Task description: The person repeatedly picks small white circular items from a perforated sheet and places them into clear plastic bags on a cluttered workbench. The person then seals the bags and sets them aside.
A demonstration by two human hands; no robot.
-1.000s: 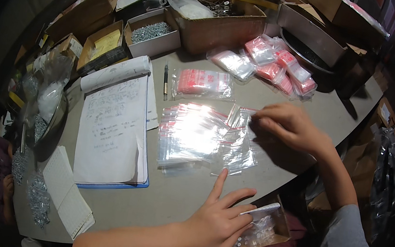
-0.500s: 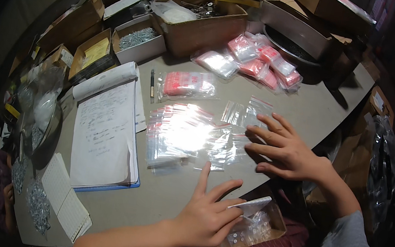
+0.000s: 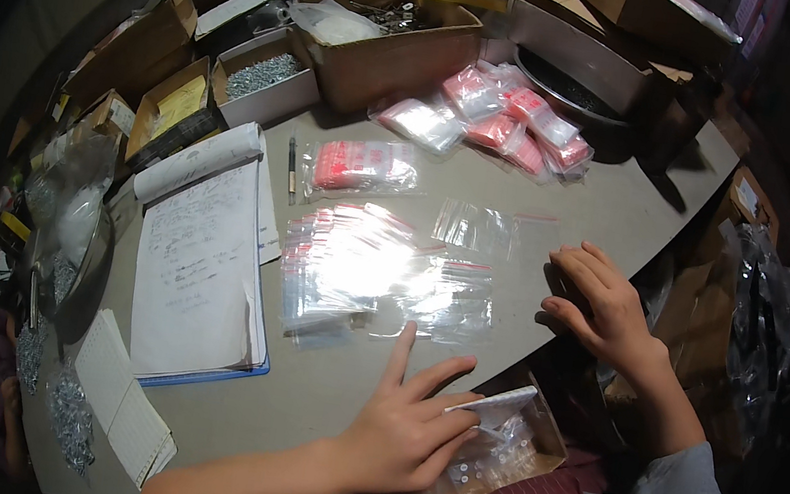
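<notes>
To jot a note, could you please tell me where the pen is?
In the head view, left of centre, the pen lies between the notepad and the red-printed bag packet.

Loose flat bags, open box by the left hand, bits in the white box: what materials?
Flat bags: thin clear plastic film, glossy; strong glare and see-through edges. Open box: looks like cardboard, matte, going by its plain brown walls. Bits in the white box: probably metal, bright grey with small glints; plated or bare, can't tell.

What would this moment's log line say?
left hand: index fingertip at clear bags | right hand: to their right, apart | beyond: red-and-clear packets
</notes>
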